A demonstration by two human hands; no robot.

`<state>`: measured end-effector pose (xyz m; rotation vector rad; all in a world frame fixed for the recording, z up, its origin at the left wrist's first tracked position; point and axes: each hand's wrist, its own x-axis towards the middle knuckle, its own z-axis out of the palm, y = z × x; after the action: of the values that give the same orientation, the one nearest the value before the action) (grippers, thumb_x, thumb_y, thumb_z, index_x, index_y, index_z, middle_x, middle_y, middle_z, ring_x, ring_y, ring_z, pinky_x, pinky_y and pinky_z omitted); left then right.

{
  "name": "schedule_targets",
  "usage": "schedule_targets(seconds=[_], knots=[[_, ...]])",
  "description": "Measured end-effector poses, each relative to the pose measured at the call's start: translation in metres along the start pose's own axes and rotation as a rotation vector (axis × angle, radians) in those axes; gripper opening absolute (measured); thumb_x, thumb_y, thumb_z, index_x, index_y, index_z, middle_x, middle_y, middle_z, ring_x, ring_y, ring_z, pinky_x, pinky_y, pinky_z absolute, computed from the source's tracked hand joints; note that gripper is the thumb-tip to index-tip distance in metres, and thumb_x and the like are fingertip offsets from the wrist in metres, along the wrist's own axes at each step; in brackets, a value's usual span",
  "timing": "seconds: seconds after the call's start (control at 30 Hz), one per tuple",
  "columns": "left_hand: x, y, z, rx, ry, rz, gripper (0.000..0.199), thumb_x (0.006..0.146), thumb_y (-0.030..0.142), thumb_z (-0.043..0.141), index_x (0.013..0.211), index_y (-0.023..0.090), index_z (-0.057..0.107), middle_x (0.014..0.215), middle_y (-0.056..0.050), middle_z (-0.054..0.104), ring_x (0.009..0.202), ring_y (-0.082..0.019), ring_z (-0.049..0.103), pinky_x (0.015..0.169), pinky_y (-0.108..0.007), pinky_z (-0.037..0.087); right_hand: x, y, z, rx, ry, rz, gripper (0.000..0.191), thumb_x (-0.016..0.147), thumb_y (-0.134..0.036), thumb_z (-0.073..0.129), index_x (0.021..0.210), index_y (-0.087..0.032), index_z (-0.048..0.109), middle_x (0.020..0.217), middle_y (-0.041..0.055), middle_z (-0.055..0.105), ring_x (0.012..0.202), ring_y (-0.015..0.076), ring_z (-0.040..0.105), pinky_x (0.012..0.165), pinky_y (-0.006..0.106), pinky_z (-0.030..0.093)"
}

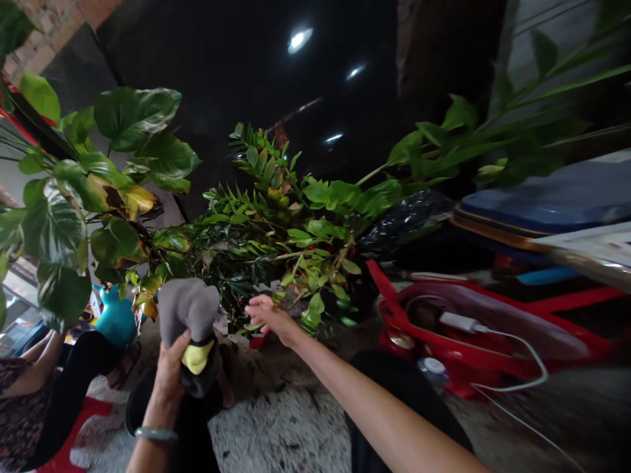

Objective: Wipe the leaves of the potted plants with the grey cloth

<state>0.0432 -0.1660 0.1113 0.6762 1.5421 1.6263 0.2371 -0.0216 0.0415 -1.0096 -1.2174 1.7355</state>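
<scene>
My left hand, with a bangle on its wrist, is closed around a grey soft toy. The toy has a dark band and a yellow patch low on its body, with a dark part beneath. Stretched forward beside leafy green plants, my right hand has its fingers apart and seems to hold nothing. Its fingertips are close to low leaves; whether they touch them I cannot tell.
Another person's dark-clothed leg is at the left, near a red stool and a teal object. A red plastic chair with a white cable stands right. Broad-leaved plants overhang the left.
</scene>
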Motion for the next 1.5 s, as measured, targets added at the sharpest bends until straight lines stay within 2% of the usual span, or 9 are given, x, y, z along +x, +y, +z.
schedule_targets(seconds=[0.2,0.33,0.5,0.6,0.77,1.0,1.2,1.33,1.5], knots=[[0.044,0.07,0.033,-0.097,0.095,0.285,0.055,0.072,0.033,0.08,0.123,0.022,0.065,0.108,-0.006,0.08,0.102,-0.031,0.075,0.081,-0.041,0.065,0.037,-0.01,0.012,0.262,0.109,0.019,0.043,0.081,-0.038,0.075,0.117,-0.02,0.06,0.094,0.0074,0.074,0.068,0.0179,0.071,0.046,0.023,0.051],[0.065,0.047,0.054,-0.029,-0.022,0.143,0.052,0.067,0.034,0.083,0.114,0.016,0.069,0.099,-0.009,0.081,0.095,-0.03,0.076,0.078,-0.04,0.064,0.048,-0.007,0.029,0.252,0.093,0.013,0.018,0.078,-0.03,0.074,0.082,-0.02,0.06,0.062,-0.003,0.064,0.044,0.0093,0.055,0.038,0.018,0.041],[0.044,0.006,0.027,0.206,-0.306,-0.103,0.048,0.058,0.037,0.091,0.096,0.012,0.076,0.08,-0.012,0.079,0.081,-0.035,0.076,0.071,-0.042,0.063,0.042,0.01,0.028,0.201,0.1,0.022,0.028,0.074,-0.026,0.072,0.058,-0.02,0.05,0.042,-0.0071,0.049,0.033,0.0067,0.043,0.033,0.016,0.031],[0.041,0.032,0.021,0.138,-0.261,-0.019,0.052,0.057,0.035,0.091,0.101,0.014,0.075,0.085,-0.012,0.08,0.089,-0.038,0.076,0.076,-0.045,0.063,0.036,0.013,0.015,0.174,0.125,0.032,0.024,0.074,-0.024,0.07,0.058,-0.02,0.051,0.045,-0.0056,0.054,0.033,0.0067,0.043,0.031,0.016,0.03],[0.067,0.077,0.057,-0.046,-0.172,0.165,0.046,0.063,0.039,0.085,0.102,0.019,0.073,0.096,-0.008,0.08,0.097,-0.033,0.076,0.083,-0.043,0.062,0.039,0.008,-0.003,0.149,0.187,0.048,0.018,0.078,-0.023,0.065,0.065,-0.02,0.053,0.054,-0.0016,0.064,0.036,0.0068,0.049,0.034,0.016,0.038],[0.056,0.015,0.054,0.233,-0.379,-0.12,0.044,0.056,0.034,0.091,0.092,0.013,0.076,0.083,-0.012,0.079,0.075,-0.03,0.075,0.072,-0.041,0.061,0.036,0.013,-0.011,0.083,0.14,0.098,0.024,0.075,-0.019,0.068,0.058,-0.02,0.05,0.044,-0.0035,0.057,0.03,0.0065,0.042,0.027,0.015,0.025],[0.061,0.072,0.081,0.074,-0.306,0.046,0.054,0.062,0.037,0.088,0.109,0.014,0.074,0.084,-0.008,0.08,0.08,-0.029,0.076,0.075,-0.04,0.062,0.027,0.013,-0.018,0.037,0.091,0.08,0.018,0.076,-0.02,0.066,0.061,-0.018,0.057,0.049,-0.0017,0.061,0.033,0.0076,0.046,0.029,0.016,0.026],[0.068,0.054,0.1,0.109,-0.32,0.034,0.049,0.062,0.038,0.087,0.102,0.012,0.076,0.084,-0.009,0.08,0.08,-0.029,0.076,0.076,-0.039,0.062,0.03,0.011,-0.02,0.042,0.154,0.094,0.02,0.076,-0.022,0.065,0.06,-0.02,0.052,0.05,-0.0022,0.061,0.033,0.008,0.045,0.03,0.018,0.026],[0.042,0.013,0.058,0.343,-0.568,-0.123,0.046,0.059,0.035,0.091,0.098,0.013,0.08,0.094,-0.011,0.081,0.081,-0.029,0.076,0.076,-0.038,0.061,0.029,0.017,-0.023,0.043,0.184,0.085,0.023,0.071,-0.022,0.067,0.054,-0.021,0.051,0.039,-0.0048,0.049,0.034,0.0096,0.043,0.034,0.018,0.021]])
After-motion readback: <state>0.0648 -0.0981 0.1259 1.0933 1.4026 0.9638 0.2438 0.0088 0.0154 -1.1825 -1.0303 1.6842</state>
